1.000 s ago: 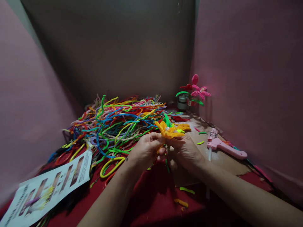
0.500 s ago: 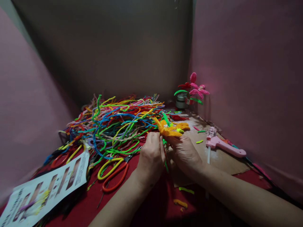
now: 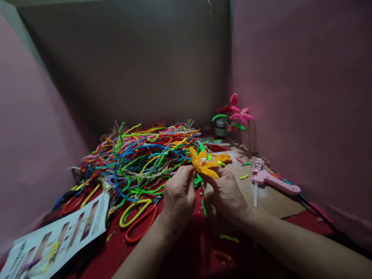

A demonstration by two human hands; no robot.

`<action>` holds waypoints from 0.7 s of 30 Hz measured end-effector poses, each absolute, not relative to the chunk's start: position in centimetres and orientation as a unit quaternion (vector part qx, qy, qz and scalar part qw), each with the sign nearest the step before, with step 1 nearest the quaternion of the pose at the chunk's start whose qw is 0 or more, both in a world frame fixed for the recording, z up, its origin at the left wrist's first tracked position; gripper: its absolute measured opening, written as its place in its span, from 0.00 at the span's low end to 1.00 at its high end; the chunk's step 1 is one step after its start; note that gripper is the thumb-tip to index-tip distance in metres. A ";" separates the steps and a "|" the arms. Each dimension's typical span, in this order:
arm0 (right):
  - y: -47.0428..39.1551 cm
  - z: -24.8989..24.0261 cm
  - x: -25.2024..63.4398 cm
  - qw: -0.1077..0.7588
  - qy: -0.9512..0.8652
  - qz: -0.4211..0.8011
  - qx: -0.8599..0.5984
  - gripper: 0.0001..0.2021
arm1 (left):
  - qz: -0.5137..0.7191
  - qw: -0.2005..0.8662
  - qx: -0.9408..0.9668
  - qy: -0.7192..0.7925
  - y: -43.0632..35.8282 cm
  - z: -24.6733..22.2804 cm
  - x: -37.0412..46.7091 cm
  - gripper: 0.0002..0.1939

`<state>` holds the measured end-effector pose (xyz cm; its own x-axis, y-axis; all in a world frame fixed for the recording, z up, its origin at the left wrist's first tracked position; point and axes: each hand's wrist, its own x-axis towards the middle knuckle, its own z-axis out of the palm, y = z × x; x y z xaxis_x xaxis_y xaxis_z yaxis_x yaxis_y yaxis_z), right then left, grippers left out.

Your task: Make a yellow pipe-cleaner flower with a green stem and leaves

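Note:
An orange pipe-cleaner flower (image 3: 207, 169) with a pale centre is tilted toward me above the table. My right hand (image 3: 228, 193) is closed round its underside, so the stem is mostly hidden. At the flower's lower left, my left hand (image 3: 179, 193) is closed in a pinch against its base; the exact spot between the fingertips is covered. More orange petals (image 3: 223, 158) with a bit of yellow show just behind, over the right hand. Green fuzzy pieces (image 3: 198, 180) appear below and behind the flower.
A heap of coloured pipe cleaners (image 3: 145, 155) fills the back left. Scissors (image 3: 139, 219) lie by my left forearm, near a printed sheet (image 3: 61, 236). On the right, a pink glue gun (image 3: 274, 181) rests on brown cardboard (image 3: 270, 203). Pink flowers (image 3: 242, 115) stand behind.
The flower has turned so its face points more toward me. My left hand has shifted slightly left and down, while the right hand stays near its place.

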<state>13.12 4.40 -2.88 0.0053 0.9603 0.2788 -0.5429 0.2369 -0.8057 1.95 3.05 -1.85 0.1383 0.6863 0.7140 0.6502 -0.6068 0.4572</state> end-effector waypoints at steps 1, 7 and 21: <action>4.4 -3.0 13.1 0.668 -0.424 0.561 -0.244 0.07 | 0.502 0.069 0.734 0.452 3.0 -1.6 2.0 0.06; 4.3 -2.8 13.8 0.647 -0.463 0.575 -0.188 0.07 | 0.550 0.336 0.634 0.427 2.6 -0.2 2.2 0.10; 5.8 -3.4 14.8 0.533 -0.492 0.667 -0.168 0.06 | 0.367 0.723 0.504 0.299 4.9 -1.2 -0.2 0.16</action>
<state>14.84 5.75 -3.37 -0.3746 0.8769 0.3010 -0.5470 0.0531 -0.8355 -0.22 4.92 -1.23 0.5521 0.8315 -0.0618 -0.2297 0.2230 0.9474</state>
